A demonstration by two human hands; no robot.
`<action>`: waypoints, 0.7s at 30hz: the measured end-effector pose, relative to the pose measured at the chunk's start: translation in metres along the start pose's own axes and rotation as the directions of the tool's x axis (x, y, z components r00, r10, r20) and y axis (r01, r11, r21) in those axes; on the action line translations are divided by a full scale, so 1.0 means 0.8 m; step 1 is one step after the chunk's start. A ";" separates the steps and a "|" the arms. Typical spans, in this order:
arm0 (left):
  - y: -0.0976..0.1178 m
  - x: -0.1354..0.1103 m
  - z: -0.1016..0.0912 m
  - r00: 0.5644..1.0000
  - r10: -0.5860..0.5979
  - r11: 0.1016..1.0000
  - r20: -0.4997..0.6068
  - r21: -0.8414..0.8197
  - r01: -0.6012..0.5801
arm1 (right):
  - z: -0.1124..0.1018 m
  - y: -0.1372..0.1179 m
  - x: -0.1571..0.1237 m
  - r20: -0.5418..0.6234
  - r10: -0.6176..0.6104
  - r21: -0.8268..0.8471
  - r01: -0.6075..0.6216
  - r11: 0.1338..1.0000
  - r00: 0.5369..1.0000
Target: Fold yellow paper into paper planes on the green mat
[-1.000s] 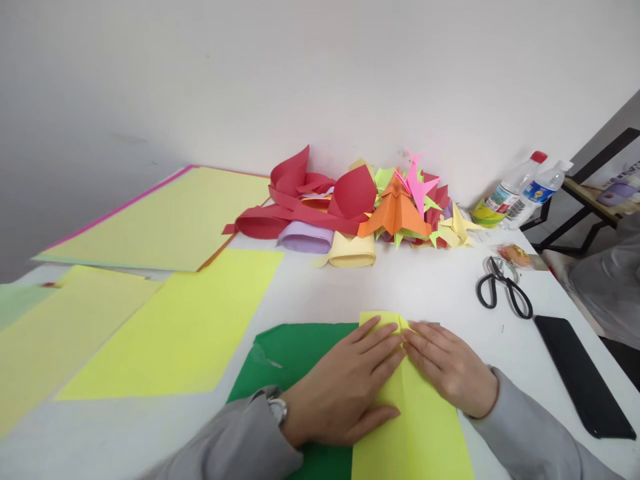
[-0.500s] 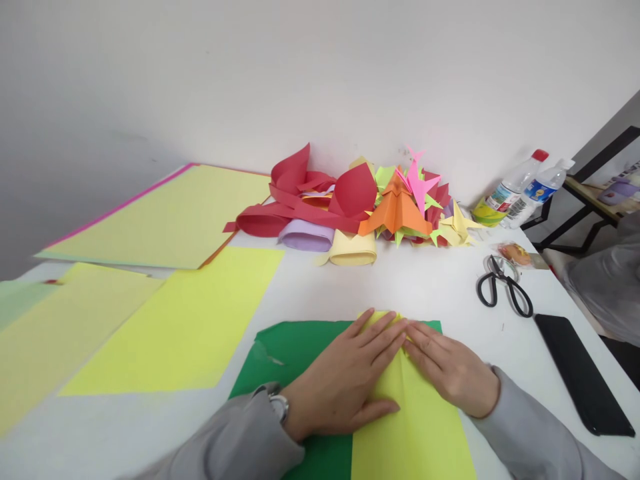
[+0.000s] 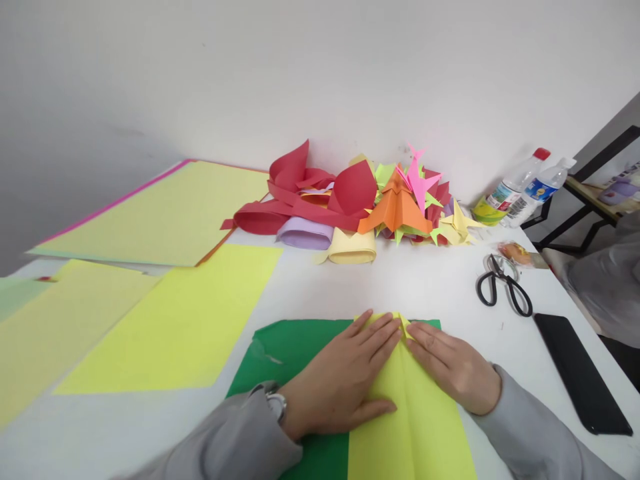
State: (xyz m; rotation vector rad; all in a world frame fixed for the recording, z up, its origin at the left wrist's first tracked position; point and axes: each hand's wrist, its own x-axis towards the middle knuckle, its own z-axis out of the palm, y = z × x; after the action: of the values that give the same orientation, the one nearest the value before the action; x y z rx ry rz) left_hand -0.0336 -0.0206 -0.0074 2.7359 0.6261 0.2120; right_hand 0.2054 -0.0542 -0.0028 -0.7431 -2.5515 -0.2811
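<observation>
A sheet of yellow paper [image 3: 380, 453] with a lengthwise crease lies over a green sheet [image 3: 295, 340] in front of me. My left hand [image 3: 350, 380] rests flat on the yellow paper, fingers stretched out and thumb apart. Close to the paper's top edge, my right hand [image 3: 453, 363] lays its extended fingers on the right side, beside a small folded flap [image 3: 404, 325] at the crease. The right thumb is hidden. Both hands' fingertips are near each other at the top of the crease.
Black-handled scissors [image 3: 505, 283] and a black flat case [image 3: 583, 373] lie to the right. Two plastic bottles [image 3: 510, 187] stand by the wall. Folded paper shapes [image 3: 397, 207] and red paper strips [image 3: 305, 207] are piled at the back. Yellow sheets [image 3: 185, 327] spread leftward.
My right fingertips have shifted slightly right, away from the left fingers, and the small flap at the top of the crease shows more. My left hand stays pressed on the paper.
</observation>
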 end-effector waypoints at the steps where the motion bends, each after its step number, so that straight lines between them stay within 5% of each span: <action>1: 0.000 0.000 0.000 1.000 -0.002 1.000 -0.004 0.003 0.002 | 0.000 -0.001 0.000 0.000 0.000 0.002 0.000 1.000 1.000; 8: 0.001 0.000 0.000 1.000 0.000 1.000 0.002 0.000 0.000 | 0.004 -0.003 -0.006 -0.069 0.132 0.112 -0.124 0.986 0.989; 21: 0.001 -0.003 0.007 0.998 -0.027 0.999 -0.056 -0.036 0.025 | 0.006 0.001 -0.001 0.082 0.012 -0.010 -0.011 1.000 0.997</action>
State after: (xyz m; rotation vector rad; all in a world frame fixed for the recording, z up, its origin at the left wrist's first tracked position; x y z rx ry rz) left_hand -0.0345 -0.0239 -0.0122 2.6946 0.6671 0.2927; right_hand 0.2048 -0.0527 -0.0075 -0.7881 -2.6232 -0.2644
